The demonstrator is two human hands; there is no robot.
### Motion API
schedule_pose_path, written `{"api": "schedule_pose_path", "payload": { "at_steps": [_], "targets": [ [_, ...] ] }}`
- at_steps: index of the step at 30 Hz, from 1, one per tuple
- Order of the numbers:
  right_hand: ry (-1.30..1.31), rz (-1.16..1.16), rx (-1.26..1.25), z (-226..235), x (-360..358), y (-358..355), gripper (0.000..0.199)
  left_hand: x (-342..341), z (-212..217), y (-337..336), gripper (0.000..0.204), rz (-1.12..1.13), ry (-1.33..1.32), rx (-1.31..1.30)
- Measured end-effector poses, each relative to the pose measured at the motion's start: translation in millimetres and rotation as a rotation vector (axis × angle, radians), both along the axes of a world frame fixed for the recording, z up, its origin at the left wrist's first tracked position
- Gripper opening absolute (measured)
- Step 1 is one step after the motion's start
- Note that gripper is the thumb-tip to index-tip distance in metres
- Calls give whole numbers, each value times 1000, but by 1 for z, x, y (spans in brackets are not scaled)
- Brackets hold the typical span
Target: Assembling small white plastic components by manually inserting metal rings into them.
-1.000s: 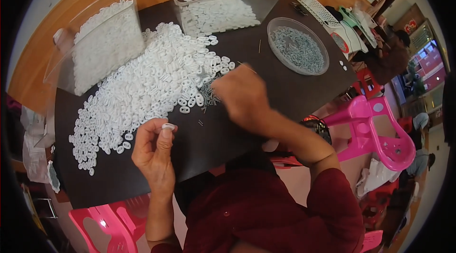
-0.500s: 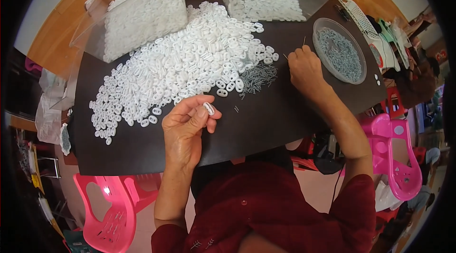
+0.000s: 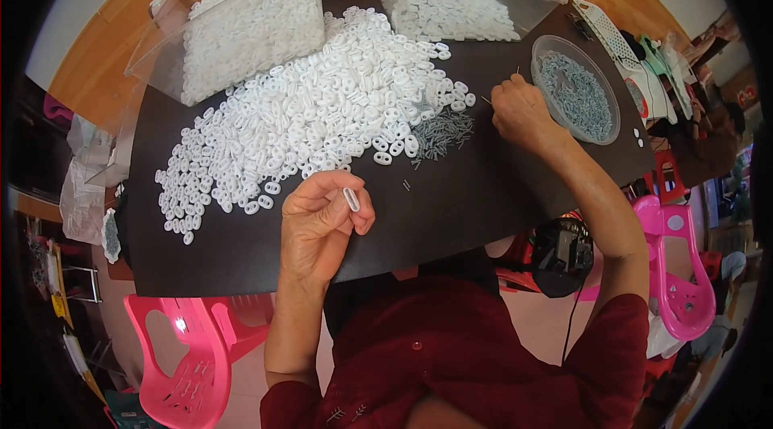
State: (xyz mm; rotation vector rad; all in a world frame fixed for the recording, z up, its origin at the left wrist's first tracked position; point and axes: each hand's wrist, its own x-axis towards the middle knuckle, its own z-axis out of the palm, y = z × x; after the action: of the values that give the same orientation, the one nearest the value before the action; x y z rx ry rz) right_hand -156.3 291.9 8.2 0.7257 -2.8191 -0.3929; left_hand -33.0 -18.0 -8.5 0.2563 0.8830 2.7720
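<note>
My left hand (image 3: 318,216) pinches a small white oval plastic piece (image 3: 351,200) between thumb and fingers, its narrow side turned up. It is held above the table's front part. My right hand (image 3: 519,111) is closed near the round tub, with thin rod-like ends sticking out at its fingers; the rest is hidden by the fist. Left of it lies a heap of small grey metal pins (image 3: 441,135). A large pile of white two-holed oval pieces (image 3: 314,99) spreads behind my left hand. Two loose pins (image 3: 407,185) lie between my hands.
Two clear bins, one at the back left (image 3: 149,75) and one at the back middle (image 3: 527,22), hold more white pieces. A round clear tub (image 3: 616,119) of grey pins stands at right. Pink chairs flank the dark table (image 3: 451,216), left (image 3: 181,348) and right (image 3: 676,292).
My left hand has turned the white piece, so its side edge now shows more. My right hand stays beside the tub, its fingers curled slightly tighter. The whole view has shifted a little.
</note>
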Motion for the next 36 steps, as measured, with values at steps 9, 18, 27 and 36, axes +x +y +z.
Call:
{"api": "schedule_pose_path", "payload": {
  "at_steps": [9, 18, 27, 36],
  "targets": [
    [239, 82, -364, -16, 17, 3, 7, 6, 5, -2, 24, 126, -45, -273],
    [-133, -1, -913, -6, 52, -23, 4, 0, 8, 10, 20, 141, -67, -302],
    [-785, -32, -1420, 24, 90, -86, 8, -1, 7, 16, 20, 130, -97, -297],
    [-676, 193, -1467, 28, 110, -117, 13, 1, 3, 8, 18, 135, -71, -231]
  ]
}}
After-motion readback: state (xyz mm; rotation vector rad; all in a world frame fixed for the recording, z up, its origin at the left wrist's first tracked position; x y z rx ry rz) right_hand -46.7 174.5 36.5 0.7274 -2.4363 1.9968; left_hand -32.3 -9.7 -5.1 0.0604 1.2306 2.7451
